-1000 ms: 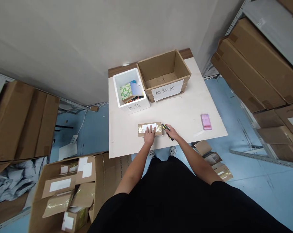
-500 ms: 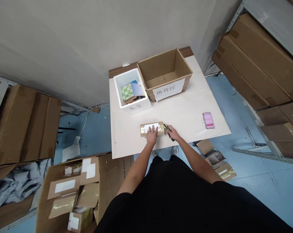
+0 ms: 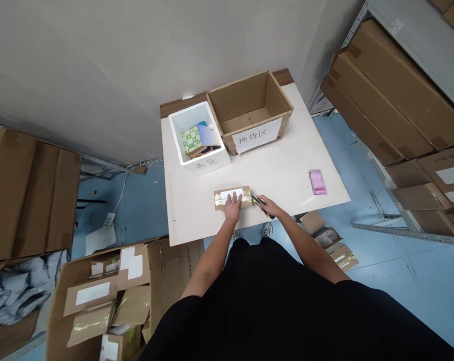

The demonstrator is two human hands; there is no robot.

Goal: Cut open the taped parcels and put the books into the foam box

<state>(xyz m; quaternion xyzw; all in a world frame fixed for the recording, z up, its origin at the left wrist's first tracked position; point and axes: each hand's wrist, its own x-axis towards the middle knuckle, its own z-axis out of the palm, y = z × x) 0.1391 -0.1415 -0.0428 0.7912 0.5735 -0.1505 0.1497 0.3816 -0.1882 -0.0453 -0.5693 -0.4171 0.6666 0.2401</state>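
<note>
The left hand (image 3: 233, 206) rests, fingers spread, on a taped cardboard parcel (image 3: 220, 199). The right hand (image 3: 269, 205) grips a box cutter (image 3: 267, 214) beside it.

The left hand (image 3: 233, 206) partly hides the white label (image 3: 224, 194).

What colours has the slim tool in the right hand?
The slim tool is black and yellow (head view).

On or over one white-topped rectangular counter (image 3: 197, 210): one bare left hand (image 3: 233, 207); one bare right hand (image 3: 269, 204); one small oblong brown cardboard parcel (image 3: 221, 199); one slim black-and-yellow cutter (image 3: 265, 211); one white rectangular foam bin (image 3: 216, 163); one open-topped brown cardboard box (image 3: 238, 103); one pink pixelated rectangle (image 3: 317, 182). Below: two black-and-white shoes (image 3: 267, 229).
</note>
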